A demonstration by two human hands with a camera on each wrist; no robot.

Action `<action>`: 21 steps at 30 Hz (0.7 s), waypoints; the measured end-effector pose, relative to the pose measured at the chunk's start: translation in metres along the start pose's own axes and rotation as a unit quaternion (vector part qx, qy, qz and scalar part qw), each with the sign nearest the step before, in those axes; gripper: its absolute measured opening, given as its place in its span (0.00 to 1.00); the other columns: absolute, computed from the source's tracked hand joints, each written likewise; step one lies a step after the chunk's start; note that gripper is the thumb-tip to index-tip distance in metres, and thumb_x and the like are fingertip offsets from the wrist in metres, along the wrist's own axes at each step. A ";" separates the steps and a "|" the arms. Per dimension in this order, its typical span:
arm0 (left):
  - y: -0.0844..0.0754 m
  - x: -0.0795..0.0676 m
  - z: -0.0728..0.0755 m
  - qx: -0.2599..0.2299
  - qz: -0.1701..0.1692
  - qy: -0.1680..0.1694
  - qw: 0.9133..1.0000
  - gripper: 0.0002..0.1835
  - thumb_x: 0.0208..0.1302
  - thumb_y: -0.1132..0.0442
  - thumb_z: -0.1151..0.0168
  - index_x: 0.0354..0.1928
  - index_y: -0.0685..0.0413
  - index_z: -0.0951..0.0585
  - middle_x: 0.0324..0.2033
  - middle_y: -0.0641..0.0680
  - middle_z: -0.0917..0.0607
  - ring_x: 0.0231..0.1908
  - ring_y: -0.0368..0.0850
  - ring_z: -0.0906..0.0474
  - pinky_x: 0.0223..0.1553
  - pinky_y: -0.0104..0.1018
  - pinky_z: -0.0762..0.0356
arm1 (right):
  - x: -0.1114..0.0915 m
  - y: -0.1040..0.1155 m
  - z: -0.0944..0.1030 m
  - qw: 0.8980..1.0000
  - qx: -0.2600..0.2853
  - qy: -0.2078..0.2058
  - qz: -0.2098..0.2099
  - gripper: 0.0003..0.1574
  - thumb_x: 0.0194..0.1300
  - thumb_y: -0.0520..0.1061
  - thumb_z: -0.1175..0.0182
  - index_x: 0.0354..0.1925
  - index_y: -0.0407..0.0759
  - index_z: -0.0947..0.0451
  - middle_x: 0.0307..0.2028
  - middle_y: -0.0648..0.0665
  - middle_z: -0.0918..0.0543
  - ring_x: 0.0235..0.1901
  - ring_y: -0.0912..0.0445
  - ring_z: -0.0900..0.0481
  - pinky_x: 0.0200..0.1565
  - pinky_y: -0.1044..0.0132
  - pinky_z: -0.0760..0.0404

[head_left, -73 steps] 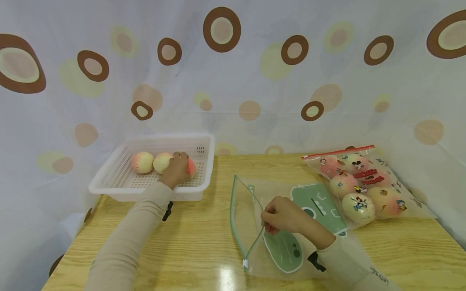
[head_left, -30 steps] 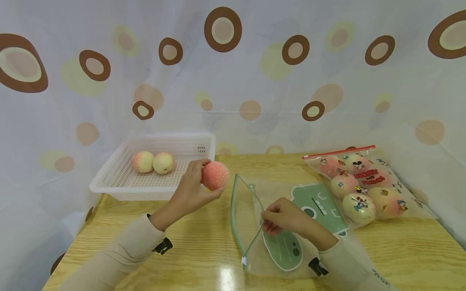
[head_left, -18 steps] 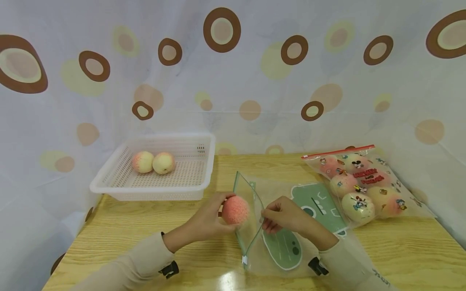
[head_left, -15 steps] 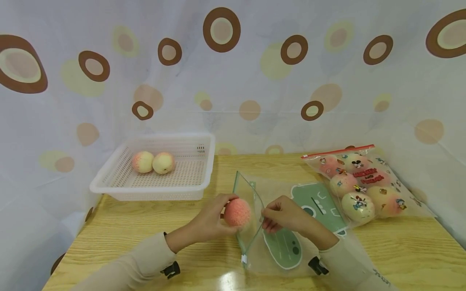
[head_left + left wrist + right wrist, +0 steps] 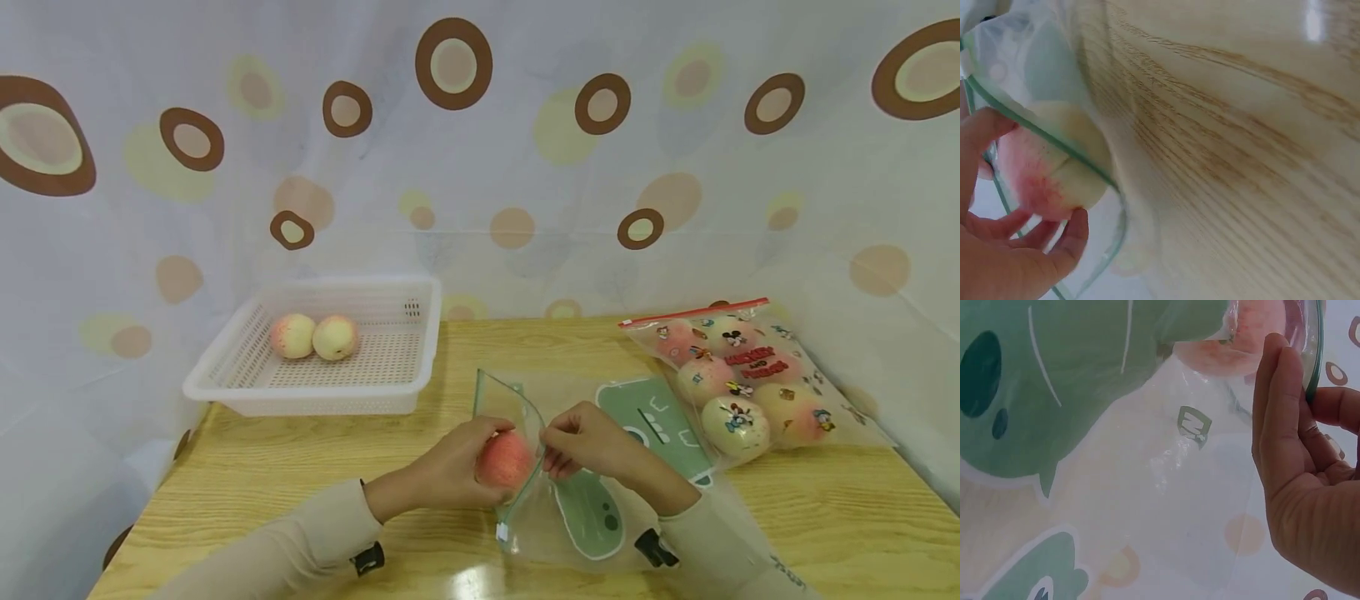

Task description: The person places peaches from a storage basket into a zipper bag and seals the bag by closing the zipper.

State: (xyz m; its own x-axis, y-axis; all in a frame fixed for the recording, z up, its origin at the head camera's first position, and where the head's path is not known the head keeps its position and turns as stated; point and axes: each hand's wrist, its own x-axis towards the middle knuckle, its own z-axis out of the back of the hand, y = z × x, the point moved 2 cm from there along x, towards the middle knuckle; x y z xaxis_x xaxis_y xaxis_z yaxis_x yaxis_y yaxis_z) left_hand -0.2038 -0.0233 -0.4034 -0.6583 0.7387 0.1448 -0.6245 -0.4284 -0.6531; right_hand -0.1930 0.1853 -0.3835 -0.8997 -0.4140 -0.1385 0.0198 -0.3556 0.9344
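Note:
My left hand (image 5: 453, 467) grips a pink-and-cream peach (image 5: 506, 460) within the open mouth of a clear zip bag (image 5: 536, 533) with green prints. In the left wrist view the bag's green zip edge (image 5: 1054, 140) crosses in front of the peach (image 5: 1054, 162), and the left fingers (image 5: 1072, 234) curl round its lower side. My right hand (image 5: 592, 442) pinches the bag's upper lip. From the right wrist view, thumb and fingers of the right hand (image 5: 1297, 437) hold the green edge (image 5: 1316, 356), with the peach (image 5: 1229, 356) showing through the plastic.
A white perforated basket (image 5: 315, 402) at the back left holds two peaches (image 5: 315, 337). On the right lies a red-zipped clear bag (image 5: 757, 367) filled with several peaches, overlapping the green-printed bag. A patterned curtain (image 5: 480, 167) stands behind the wooden table (image 5: 397, 542).
My left hand has lifted a peach out of the basket, carried it right and moved it into the bag's mouth. My right hand keeps its pinch on the lip.

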 end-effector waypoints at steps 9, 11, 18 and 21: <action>-0.005 0.004 0.003 0.020 -0.015 0.034 0.999 0.27 0.61 0.63 0.33 0.62 0.55 0.28 0.59 0.53 0.25 0.58 0.50 0.28 0.49 0.33 0.23 | -0.003 0.008 0.007 1.000 -0.002 -0.002 0.023 0.18 0.67 0.38 0.49 0.26 0.27 0.21 0.21 0.38 0.16 0.20 0.55 0.18 0.29 0.56 0.15; -0.005 0.004 0.002 0.022 -0.019 0.041 0.999 0.25 0.61 0.64 0.34 0.60 0.55 0.26 0.58 0.53 0.24 0.58 0.48 0.28 0.49 0.32 0.23 | -0.004 0.009 0.008 1.000 -0.001 -0.003 0.021 0.18 0.67 0.38 0.49 0.26 0.27 0.21 0.21 0.38 0.16 0.20 0.55 0.18 0.29 0.56 0.15; -0.006 0.005 0.001 0.034 -0.029 0.046 0.998 0.22 0.64 0.63 0.36 0.60 0.55 0.24 0.58 0.52 0.24 0.58 0.47 0.27 0.49 0.32 0.23 | -0.004 0.008 0.009 1.000 0.003 0.001 0.026 0.18 0.69 0.39 0.49 0.28 0.27 0.20 0.21 0.39 0.17 0.21 0.55 0.18 0.29 0.57 0.15; -0.007 0.005 0.003 0.040 -0.026 0.047 0.998 0.21 0.65 0.63 0.37 0.60 0.55 0.24 0.58 0.52 0.24 0.58 0.47 0.27 0.49 0.33 0.23 | -0.004 0.007 0.009 1.000 0.001 0.000 0.025 0.18 0.68 0.38 0.49 0.27 0.27 0.21 0.21 0.39 0.17 0.20 0.56 0.18 0.29 0.57 0.15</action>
State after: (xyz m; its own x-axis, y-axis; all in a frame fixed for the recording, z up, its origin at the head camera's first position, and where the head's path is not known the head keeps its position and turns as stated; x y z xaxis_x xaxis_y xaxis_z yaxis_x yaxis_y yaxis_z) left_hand -0.2034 -0.0180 -0.3960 -0.5846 0.8046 0.1041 -0.6902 -0.4258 -0.5851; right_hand -0.1930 0.1915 -0.3733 -0.8972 -0.4321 -0.0918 0.0643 -0.3334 0.9406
